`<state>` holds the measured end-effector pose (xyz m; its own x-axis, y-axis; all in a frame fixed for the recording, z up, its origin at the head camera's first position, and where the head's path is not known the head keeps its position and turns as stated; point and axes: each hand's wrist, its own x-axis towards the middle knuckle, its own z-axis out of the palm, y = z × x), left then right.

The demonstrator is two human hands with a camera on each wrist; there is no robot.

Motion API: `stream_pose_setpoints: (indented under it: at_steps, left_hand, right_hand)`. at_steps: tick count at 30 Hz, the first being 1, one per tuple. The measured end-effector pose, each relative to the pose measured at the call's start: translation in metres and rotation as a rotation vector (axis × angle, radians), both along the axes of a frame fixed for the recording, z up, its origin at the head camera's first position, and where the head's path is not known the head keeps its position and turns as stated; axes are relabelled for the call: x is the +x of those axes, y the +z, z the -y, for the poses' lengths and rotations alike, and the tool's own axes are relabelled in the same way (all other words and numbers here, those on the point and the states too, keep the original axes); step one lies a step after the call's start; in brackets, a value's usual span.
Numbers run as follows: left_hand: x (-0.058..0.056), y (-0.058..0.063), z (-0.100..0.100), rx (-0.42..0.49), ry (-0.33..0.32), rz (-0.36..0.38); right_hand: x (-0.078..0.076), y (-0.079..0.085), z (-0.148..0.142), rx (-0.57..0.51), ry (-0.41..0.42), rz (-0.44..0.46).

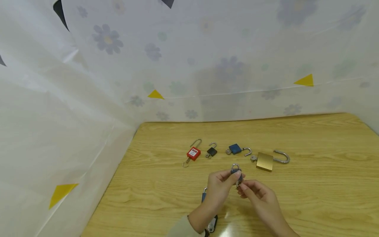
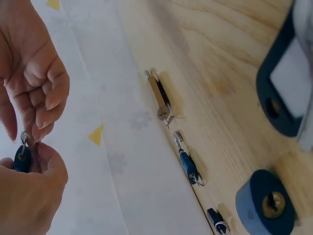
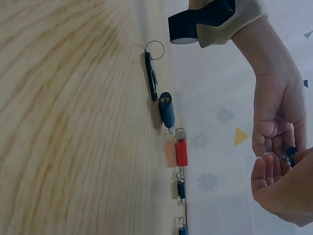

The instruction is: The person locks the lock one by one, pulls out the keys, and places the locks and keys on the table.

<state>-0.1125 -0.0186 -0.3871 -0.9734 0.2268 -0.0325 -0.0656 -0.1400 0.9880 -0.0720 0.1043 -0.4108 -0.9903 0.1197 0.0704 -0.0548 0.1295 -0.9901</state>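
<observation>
My left hand holds a small blue padlock above the table, its shackle pointing up between thumb and fingers. Just below, my right hand pinches the small metal key at the padlock's base. Both hands nearly meet there, and the fingers hide part of the lock and key. The left wrist view shows the end of the held padlock with metal key parts at it. In the right wrist view, the padlock is mostly covered by the hands.
Behind the hands lie a red padlock, a black one, a blue one and a large brass one, shackles open, keys attached. Another blue padlock and a dark flat tag-like item are partly hidden by my left arm.
</observation>
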Motion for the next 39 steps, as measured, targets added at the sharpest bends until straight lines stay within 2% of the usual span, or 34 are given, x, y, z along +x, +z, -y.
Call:
stream_pose_setpoints:
  at_steps: [3, 6, 13, 17, 26, 33, 39]
  left_hand:
    - [0.001, 0.0, -0.001, 0.012, -0.012, -0.005]
    - [0.001, 0.0, -0.002, 0.019, -0.029, -0.008]
    - [0.001, 0.002, -0.002, 0.022, -0.057, -0.017]
    - [0.001, 0.001, -0.001, 0.008, -0.06, -0.028]
    - [0.001, -0.001, -0.002, 0.005, -0.047, -0.027]
    - [0.002, -0.003, -0.002, -0.006, -0.03, -0.038]
    - [0.003, -0.003, -0.003, 0.007, -0.029, 0.009]
  right_hand:
    - [0.0, 0.004, 0.002, -0.067, -0.01, 0.106]
    - [0.0, 0.005, 0.002, -0.142, -0.01, 0.155]
    - [0.002, 0.003, 0.0, -0.229, 0.011, 0.106]
    - [0.002, 0.002, 0.001, -0.217, -0.005, 0.119]
    - [0.004, 0.0, 0.002, -0.204, -0.024, 0.092]
    - [0.006, -0.003, 0.004, -0.234, -0.046, 0.076]
    - [0.008, -0.006, 0.005, -0.244, -0.066, 0.092]
